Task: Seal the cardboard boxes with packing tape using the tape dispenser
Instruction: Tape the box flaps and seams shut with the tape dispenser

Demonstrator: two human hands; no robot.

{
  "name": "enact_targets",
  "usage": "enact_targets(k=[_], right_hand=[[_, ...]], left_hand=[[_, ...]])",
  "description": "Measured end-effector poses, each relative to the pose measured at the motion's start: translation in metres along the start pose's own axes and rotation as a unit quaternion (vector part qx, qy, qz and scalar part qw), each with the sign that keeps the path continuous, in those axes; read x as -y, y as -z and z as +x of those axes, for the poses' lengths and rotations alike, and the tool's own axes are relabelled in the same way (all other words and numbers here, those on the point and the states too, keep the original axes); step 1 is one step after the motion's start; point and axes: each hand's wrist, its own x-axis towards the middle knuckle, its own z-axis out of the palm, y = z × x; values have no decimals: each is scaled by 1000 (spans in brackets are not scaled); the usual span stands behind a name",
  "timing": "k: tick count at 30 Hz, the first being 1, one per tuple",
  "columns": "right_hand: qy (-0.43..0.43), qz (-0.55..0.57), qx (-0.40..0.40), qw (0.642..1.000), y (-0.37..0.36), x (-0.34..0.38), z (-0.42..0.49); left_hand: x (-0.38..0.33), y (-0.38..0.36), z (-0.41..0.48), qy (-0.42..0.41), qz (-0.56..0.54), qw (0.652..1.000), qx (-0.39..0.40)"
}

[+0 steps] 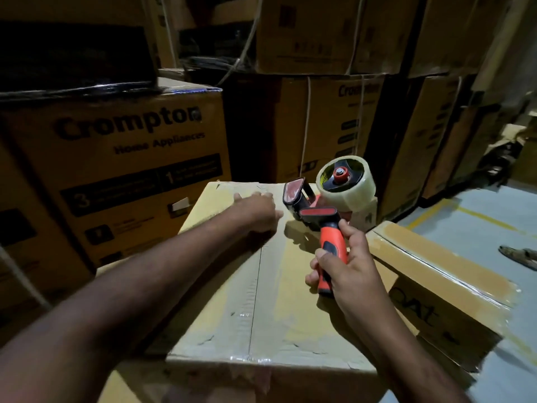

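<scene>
A brown cardboard box (273, 303) stands in front of me, its top covered in clear tape along the middle seam. My left hand (257, 212) rests flat on the far part of the box top, fingers stretched toward the far edge. My right hand (343, 274) grips the orange and black handle of the tape dispenser (325, 210). The dispenser's head sits over the box top near its far right corner, just right of my left hand. A roll of clear tape (345, 180) is mounted on it.
A second taped cardboard box (444, 283) lies lower at the right. Stacks of printed appliance cartons (128, 170) wall in the left and back. Grey floor with yellow lines (476, 216) shows at the right, with a sandal (520, 255) on it.
</scene>
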Motion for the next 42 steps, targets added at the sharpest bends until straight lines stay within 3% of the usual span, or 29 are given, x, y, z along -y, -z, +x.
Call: enact_targets(k=[6, 10, 13, 15, 17, 20, 24, 26, 28, 31, 33, 34, 38, 40, 42], right_hand=[[14, -14, 11, 1000, -12, -3, 2], [24, -25, 18, 999, -14, -3, 0], [14, -8, 17, 1000, -17, -2, -1], [11, 8, 15, 1000, -21, -1, -1], [1, 21, 33, 999, -24, 5, -3], [-20, 23, 91, 995, -20, 18, -8], [12, -50, 170, 984, -16, 16, -18], [27, -70, 187, 980, -19, 10, -22], [44, -108, 192, 974, -22, 6, -26], [89, -173, 207, 959, -25, 4, -32], [118, -195, 233, 946, -28, 4, -36], [131, -201, 249, 938, -30, 6, -38], [189, -225, 296, 909, -45, 15, -45], [208, -214, 295, 908, -52, 18, -44], [224, -199, 296, 907, -56, 21, -42]], left_hand=[[10, -8, -160, -46, -55, 996, 42], [-21, -33, -257, 29, -63, 998, -10], [-44, -67, -290, 81, -53, 976, -193], [-35, -91, -281, 27, -69, 934, -349], [-6, -98, -263, -4, -87, 898, -431], [56, -89, -240, 16, -133, 906, -401], [113, -68, -227, 142, -190, 935, -266], [112, -61, -226, 191, -190, 930, -252], [98, -57, -230, 234, -214, 895, -314], [71, -45, -241, 278, -422, 766, -398], [58, -24, -248, 290, -592, 678, -325], [55, -14, -251, 280, -642, 654, -286], [63, 17, -273, 226, -725, 623, -190], [70, 26, -282, 219, -765, 581, -172], [74, 33, -288, 234, -809, 515, -161]])
